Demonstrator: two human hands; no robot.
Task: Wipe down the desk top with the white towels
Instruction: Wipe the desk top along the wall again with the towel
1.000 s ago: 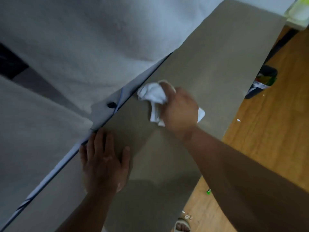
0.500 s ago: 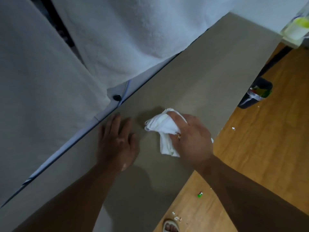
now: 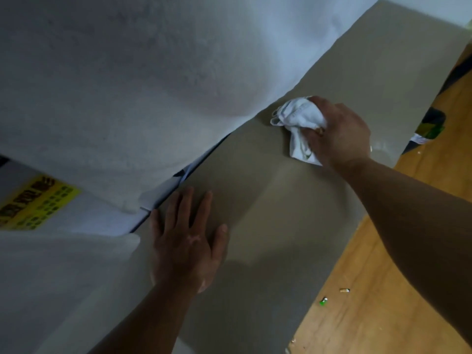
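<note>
One risk I see | right fingers (image 3: 316,101) clutch towel (image 3: 297,120) | left fingers (image 3: 184,208) flat on desk (image 3: 281,200) | towel could snag white cover (image 3: 153,85) just past them

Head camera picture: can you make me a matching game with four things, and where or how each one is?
Things:
1 towel
2 left hand
3 floor
4 label

States:
A yellow
B flat on the desk
C bunched in the right hand
D wood, with bits of litter

Pairs: 1-C, 2-B, 3-D, 4-A
</note>
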